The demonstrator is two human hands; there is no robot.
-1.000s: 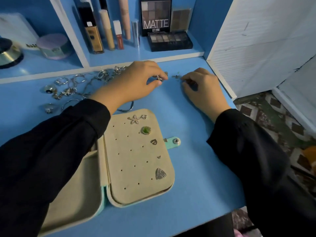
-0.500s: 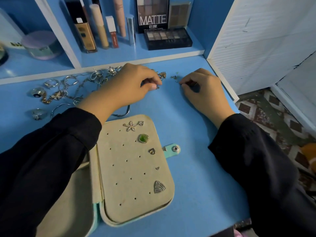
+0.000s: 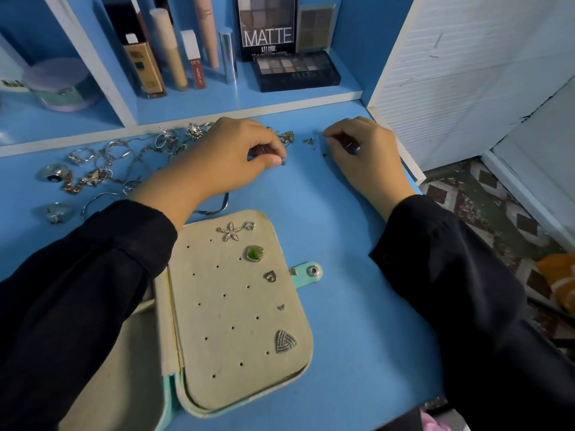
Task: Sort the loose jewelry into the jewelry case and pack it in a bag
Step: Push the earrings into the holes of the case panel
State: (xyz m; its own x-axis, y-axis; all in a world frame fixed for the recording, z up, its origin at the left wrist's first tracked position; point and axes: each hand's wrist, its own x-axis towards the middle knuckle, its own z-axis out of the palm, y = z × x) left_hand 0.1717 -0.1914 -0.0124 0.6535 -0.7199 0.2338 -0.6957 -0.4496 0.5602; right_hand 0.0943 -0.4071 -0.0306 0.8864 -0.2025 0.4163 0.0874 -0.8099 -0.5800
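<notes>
The palette box (image 3: 268, 26) on the shelf (image 3: 217, 101) reads "MATTE". The open jewelry case (image 3: 239, 309) lies on the blue bench (image 3: 342, 244), with several pinned earrings (image 3: 255, 253) in its pad. The left hand (image 3: 224, 163) pinches a small earring (image 3: 282, 162) between thumb and forefinger. The right hand (image 3: 357, 150) has its fingers curled; on what, I cannot tell. Loose jewelry (image 3: 102, 172) lies beyond the left forearm.

A blue desk top (image 3: 351, 244) fills the middle. At 12 o'clock a blue shelf unit (image 3: 217, 99) with white edges stands on it. A white slatted panel (image 3: 466, 73) rises at 2 o'clock; patterned floor tiles (image 3: 497, 213) show at 3 o'clock.
</notes>
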